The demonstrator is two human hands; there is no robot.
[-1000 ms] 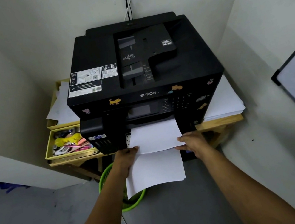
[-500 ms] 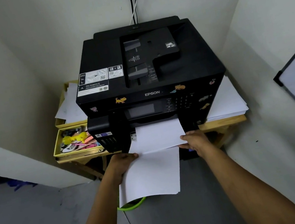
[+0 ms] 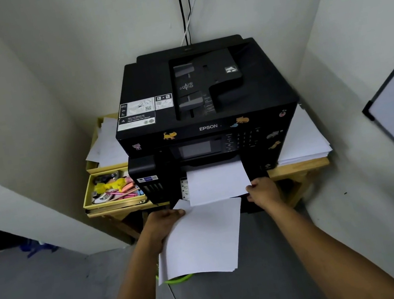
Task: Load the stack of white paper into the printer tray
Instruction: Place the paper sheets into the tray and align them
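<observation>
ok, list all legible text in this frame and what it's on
"EPSON": white lettering on the front edge of the black printer.
White instruction labels on the printer's lid: print too small to read.
Keypad markings on the control panel: blurred.
Small label on the ink tank: unreadable.

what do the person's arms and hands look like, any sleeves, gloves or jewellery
Both forearms are bare as far as the frame shows, with no sleeves in view. The left hand and right hand wear no gloves, and no watch, bracelet or ring is visible on either.

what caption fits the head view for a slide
Left hand holds a white paper stack below the black printer; right hand at its front.
</observation>
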